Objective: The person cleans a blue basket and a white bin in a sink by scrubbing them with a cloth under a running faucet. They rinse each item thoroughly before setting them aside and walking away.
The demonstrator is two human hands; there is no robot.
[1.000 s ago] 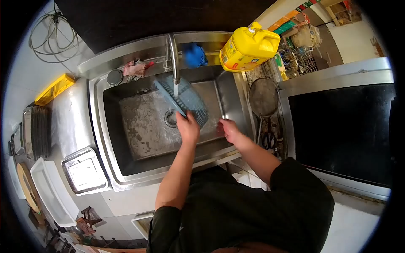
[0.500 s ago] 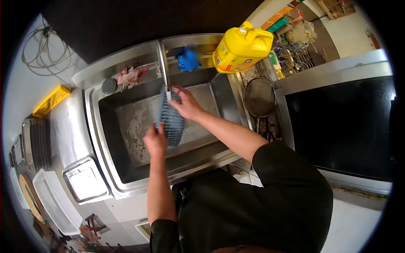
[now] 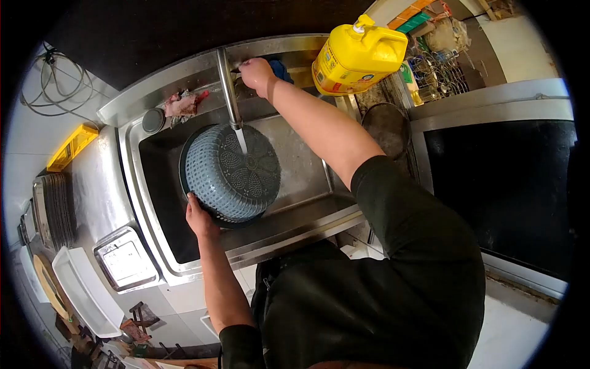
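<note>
A blue-grey plastic colander [image 3: 212,169] is tilted over the sink [image 3: 301,157], its perforated base turned up toward me. Water runs from the metal tap [image 3: 228,89] onto that base. My left hand [image 3: 201,218] grips the colander's rim at its near left side. My right hand [image 3: 258,77] is beside the back of the tap with its fingers curled; what they close on is hidden. A blue cloth-like thing [image 3: 281,70] lies just behind my right wrist, partly covered by it.
A yellow jug with a pump top [image 3: 356,58] stands at the sink's back right corner, near a round strainer [image 3: 386,129]. A pink rag [image 3: 182,104] and a round lid [image 3: 153,120] sit on the back left ledge. A metal tray [image 3: 126,258] lies on the left counter.
The colander has turned from nearly edge-on to base-up and shifted left. My right hand has let go of it and moved up to the tap. My left hand has moved left with the rim.
</note>
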